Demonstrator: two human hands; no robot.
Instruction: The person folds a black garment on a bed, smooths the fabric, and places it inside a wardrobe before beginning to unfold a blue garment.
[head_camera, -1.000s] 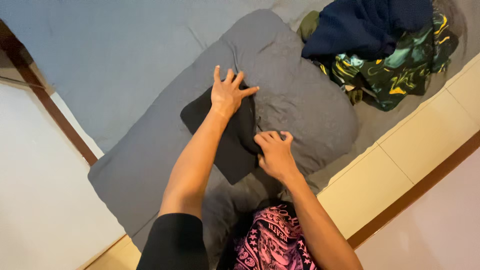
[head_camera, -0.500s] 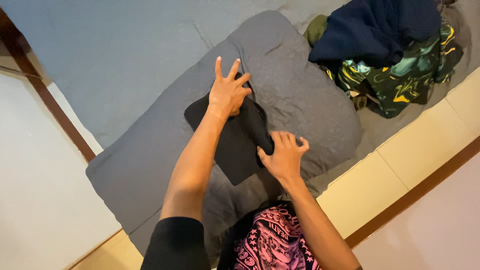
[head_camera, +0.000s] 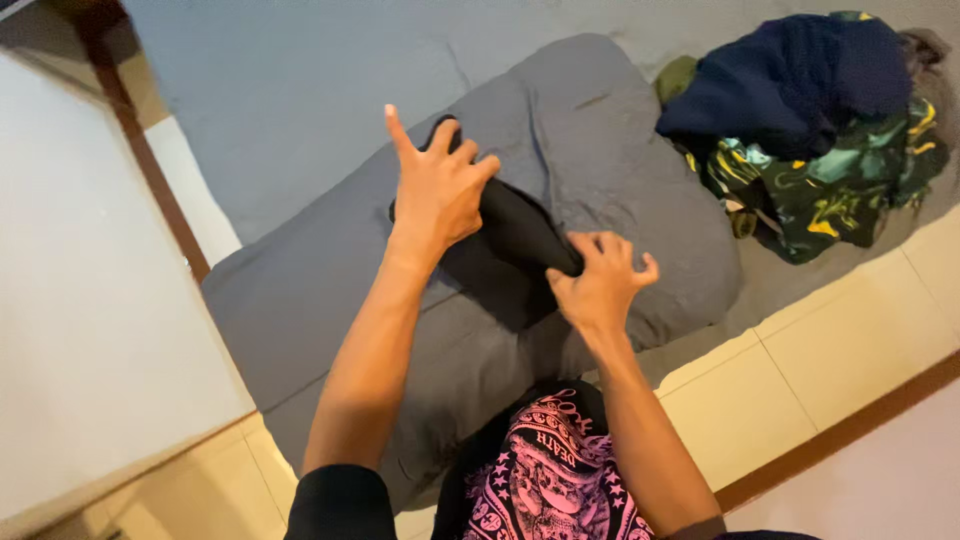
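A black garment (head_camera: 515, 235) lies folded on a grey pillow (head_camera: 620, 150). My left hand (head_camera: 437, 190) presses on its far end with fingers spread. My right hand (head_camera: 600, 280) sits at the garment's near right edge, fingers curled and apart, touching the fold. Part of the black cloth is hidden under both hands.
A heap of clothes (head_camera: 810, 120), dark blue on top and green patterned below, lies at the back right on the grey sheet (head_camera: 300, 80). Cream floor tiles (head_camera: 800, 380) run along the mattress edge. A wooden frame (head_camera: 140, 140) stands at the left. Pink-and-black patterned cloth (head_camera: 545, 470) covers my lap.
The black garment has been folded narrower, from a flat patch to a long strip. My right hand slid right along its edge and its fingers spread; my left hand stayed on the far end.
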